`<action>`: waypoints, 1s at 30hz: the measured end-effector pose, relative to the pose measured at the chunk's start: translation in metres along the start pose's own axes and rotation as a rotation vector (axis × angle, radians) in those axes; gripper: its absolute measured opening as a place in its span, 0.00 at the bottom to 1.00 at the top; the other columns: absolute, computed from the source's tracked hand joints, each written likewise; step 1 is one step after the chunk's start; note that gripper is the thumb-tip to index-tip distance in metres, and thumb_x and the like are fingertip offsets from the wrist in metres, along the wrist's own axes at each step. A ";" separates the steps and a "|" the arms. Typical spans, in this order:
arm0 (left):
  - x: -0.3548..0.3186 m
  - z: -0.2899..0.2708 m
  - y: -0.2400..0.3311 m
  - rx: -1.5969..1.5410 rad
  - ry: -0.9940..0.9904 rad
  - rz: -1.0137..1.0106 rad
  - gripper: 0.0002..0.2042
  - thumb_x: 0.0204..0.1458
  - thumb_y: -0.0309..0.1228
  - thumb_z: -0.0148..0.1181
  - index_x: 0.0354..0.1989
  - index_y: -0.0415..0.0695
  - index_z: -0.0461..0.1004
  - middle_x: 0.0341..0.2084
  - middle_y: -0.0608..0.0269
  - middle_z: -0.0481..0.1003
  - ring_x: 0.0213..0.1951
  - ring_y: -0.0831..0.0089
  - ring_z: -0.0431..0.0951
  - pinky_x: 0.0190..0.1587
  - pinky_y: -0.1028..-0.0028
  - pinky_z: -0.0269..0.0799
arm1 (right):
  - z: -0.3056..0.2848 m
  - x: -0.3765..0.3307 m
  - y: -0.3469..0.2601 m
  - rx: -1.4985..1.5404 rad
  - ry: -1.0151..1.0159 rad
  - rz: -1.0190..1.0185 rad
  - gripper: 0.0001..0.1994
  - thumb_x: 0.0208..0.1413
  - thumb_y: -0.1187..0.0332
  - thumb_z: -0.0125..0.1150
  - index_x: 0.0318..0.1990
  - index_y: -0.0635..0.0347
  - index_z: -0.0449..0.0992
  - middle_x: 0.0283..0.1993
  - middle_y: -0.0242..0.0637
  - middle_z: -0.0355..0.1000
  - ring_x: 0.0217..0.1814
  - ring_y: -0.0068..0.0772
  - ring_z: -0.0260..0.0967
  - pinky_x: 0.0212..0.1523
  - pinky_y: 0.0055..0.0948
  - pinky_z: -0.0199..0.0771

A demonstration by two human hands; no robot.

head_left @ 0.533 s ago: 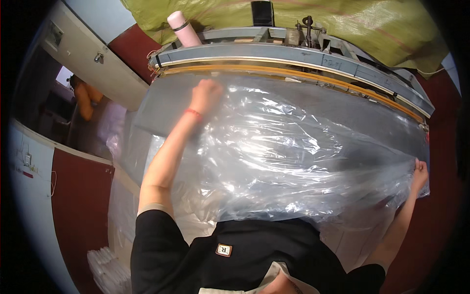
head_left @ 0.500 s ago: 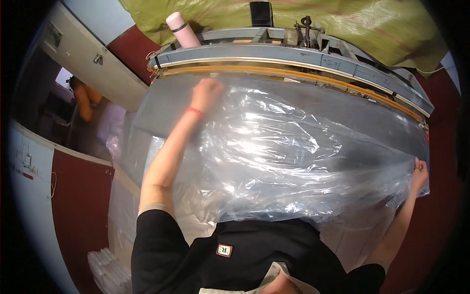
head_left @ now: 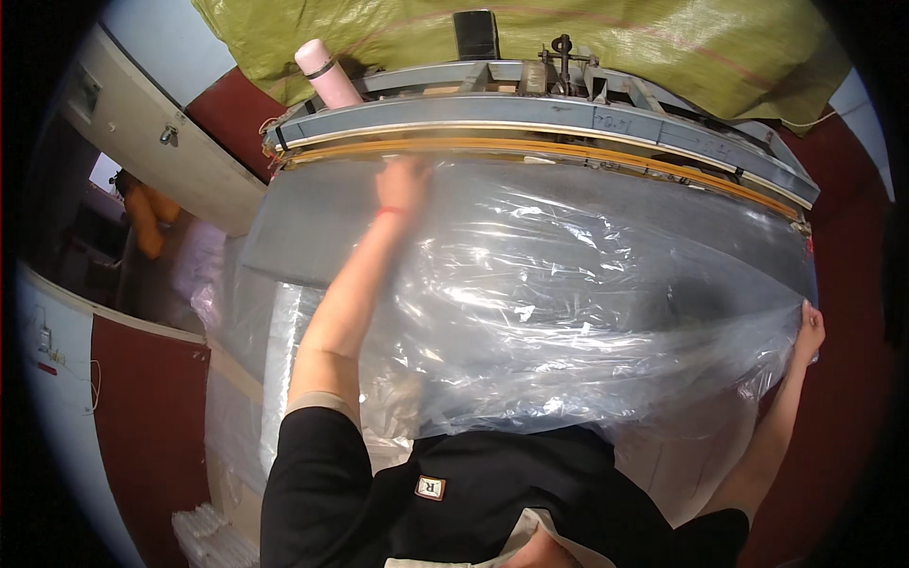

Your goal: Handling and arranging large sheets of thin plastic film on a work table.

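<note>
Grey worktable (head_left: 312, 227) under clear plastic sheet (head_left: 568, 312), left hand (head_left: 402, 182) flat, right hand (head_left: 808, 331) fingers pinching its edge.

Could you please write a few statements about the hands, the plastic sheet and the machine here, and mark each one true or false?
1. The left hand presses the clear plastic sheet near the machine's long bar. True.
2. The right hand rests on the pink bottle. False: it grips the sheet's right edge.
3. The bottle stands on the machine's left end. True.
4. The sheet is opaque black. False: it is transparent.
</note>
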State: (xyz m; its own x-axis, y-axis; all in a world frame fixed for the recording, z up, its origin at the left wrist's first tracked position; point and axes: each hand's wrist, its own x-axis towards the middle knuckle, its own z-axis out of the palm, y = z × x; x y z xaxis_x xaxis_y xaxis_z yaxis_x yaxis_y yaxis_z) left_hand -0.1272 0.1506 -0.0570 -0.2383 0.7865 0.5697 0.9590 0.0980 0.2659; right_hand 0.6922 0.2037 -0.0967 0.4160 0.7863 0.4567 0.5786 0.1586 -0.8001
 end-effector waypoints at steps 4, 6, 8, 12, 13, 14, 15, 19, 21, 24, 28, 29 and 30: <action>0.012 0.022 -0.029 -0.249 0.265 -0.152 0.07 0.47 0.31 0.52 0.25 0.41 0.69 0.19 0.56 0.71 0.21 0.63 0.72 0.26 0.70 0.67 | 0.011 0.030 0.005 -0.220 0.010 -0.040 0.13 0.50 0.60 0.58 0.27 0.61 0.72 0.23 0.24 0.64 0.25 0.15 0.58 0.27 0.15 0.59; 0.016 0.018 -0.075 -0.588 0.294 -0.464 0.08 0.50 0.31 0.46 0.23 0.40 0.65 0.15 0.65 0.66 0.19 0.71 0.67 0.24 0.73 0.64 | 0.051 0.046 -0.014 0.347 0.059 0.315 0.14 0.51 0.59 0.55 0.31 0.62 0.72 0.23 0.26 0.66 0.24 0.16 0.59 0.25 0.16 0.60; 0.022 0.007 -0.065 -0.697 0.468 -0.579 0.09 0.51 0.32 0.45 0.24 0.40 0.64 0.14 0.70 0.62 0.19 0.76 0.63 0.24 0.74 0.64 | 0.085 0.038 -0.052 0.164 0.127 0.174 0.14 0.52 0.59 0.54 0.33 0.63 0.71 0.25 0.28 0.67 0.26 0.20 0.61 0.28 0.19 0.62; 0.022 -0.003 -0.089 -0.347 0.484 -0.487 0.09 0.50 0.33 0.47 0.27 0.38 0.66 0.22 0.54 0.69 0.27 0.65 0.69 0.34 0.69 0.65 | 0.171 0.032 -0.064 0.017 0.079 -0.199 0.11 0.53 0.62 0.53 0.32 0.62 0.70 0.28 0.29 0.68 0.31 0.21 0.62 0.35 0.21 0.63; 0.021 -0.001 -0.109 -0.321 0.493 -0.518 0.10 0.50 0.33 0.47 0.26 0.38 0.66 0.21 0.53 0.69 0.26 0.64 0.69 0.33 0.69 0.65 | 0.192 0.034 -0.066 0.112 0.003 -0.081 0.11 0.53 0.62 0.53 0.32 0.62 0.70 0.28 0.28 0.67 0.30 0.20 0.62 0.35 0.20 0.63; 0.020 -0.002 -0.128 -0.286 0.503 -0.552 0.10 0.50 0.33 0.47 0.26 0.37 0.65 0.21 0.53 0.69 0.25 0.64 0.68 0.33 0.68 0.65 | 0.215 0.033 -0.085 0.161 0.003 -0.056 0.10 0.53 0.63 0.54 0.32 0.62 0.69 0.27 0.28 0.67 0.30 0.18 0.61 0.34 0.19 0.62; 0.025 0.002 -0.133 -0.274 0.513 -0.569 0.10 0.50 0.32 0.48 0.24 0.38 0.65 0.19 0.57 0.69 0.22 0.69 0.67 0.30 0.71 0.64 | 0.226 0.032 -0.099 0.195 0.016 -0.030 0.10 0.52 0.64 0.54 0.31 0.62 0.69 0.27 0.28 0.67 0.30 0.17 0.61 0.33 0.17 0.62; 0.037 0.009 -0.130 -0.580 0.416 -0.621 0.08 0.49 0.30 0.51 0.21 0.41 0.64 0.15 0.69 0.66 0.19 0.82 0.62 0.23 0.80 0.60 | 0.237 0.041 -0.104 0.370 0.009 0.139 0.07 0.51 0.68 0.56 0.28 0.63 0.68 0.26 0.28 0.67 0.29 0.16 0.61 0.32 0.15 0.61; 0.039 0.012 -0.134 -0.651 0.424 -0.608 0.08 0.48 0.30 0.52 0.21 0.41 0.64 0.15 0.69 0.66 0.18 0.82 0.62 0.23 0.80 0.60 | 0.236 0.041 -0.105 0.296 0.127 0.107 0.08 0.47 0.69 0.60 0.28 0.62 0.67 0.26 0.28 0.66 0.28 0.17 0.61 0.31 0.16 0.62; 0.039 0.012 -0.134 -0.651 0.466 -0.594 0.08 0.47 0.30 0.52 0.23 0.41 0.64 0.16 0.68 0.66 0.19 0.82 0.62 0.23 0.81 0.61 | 0.235 0.047 -0.101 0.235 0.194 0.056 0.10 0.45 0.69 0.62 0.28 0.62 0.67 0.25 0.28 0.66 0.26 0.18 0.61 0.30 0.17 0.63; 0.050 0.001 -0.120 -0.477 0.630 -0.764 0.07 0.47 0.29 0.52 0.26 0.41 0.63 0.19 0.65 0.67 0.20 0.81 0.64 0.24 0.80 0.63 | 0.221 0.048 -0.125 0.228 0.284 0.065 0.08 0.46 0.69 0.58 0.31 0.61 0.67 0.24 0.30 0.65 0.22 0.18 0.60 0.26 0.17 0.62; 0.050 -0.003 -0.111 -0.566 0.626 -0.815 0.05 0.48 0.28 0.49 0.28 0.40 0.63 0.23 0.63 0.68 0.21 0.79 0.66 0.27 0.79 0.65 | 0.222 0.043 -0.138 0.276 0.299 0.116 0.06 0.47 0.69 0.55 0.31 0.59 0.67 0.23 0.29 0.64 0.20 0.18 0.59 0.22 0.18 0.60; 0.049 -0.004 -0.116 -0.560 0.630 -0.821 0.05 0.48 0.28 0.49 0.28 0.40 0.63 0.23 0.63 0.68 0.21 0.79 0.66 0.27 0.79 0.65 | 0.220 0.045 -0.145 0.278 0.290 0.115 0.06 0.47 0.69 0.55 0.31 0.59 0.67 0.23 0.29 0.64 0.20 0.18 0.59 0.22 0.18 0.60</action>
State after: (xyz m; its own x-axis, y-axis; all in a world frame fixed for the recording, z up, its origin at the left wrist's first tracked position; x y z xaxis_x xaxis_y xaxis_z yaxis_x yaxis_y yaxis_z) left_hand -0.2511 0.1754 -0.0567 -0.9376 0.1564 0.3106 0.3188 0.0300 0.9473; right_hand 0.4725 0.3471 -0.0460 0.6702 0.6136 0.4175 0.3222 0.2662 -0.9085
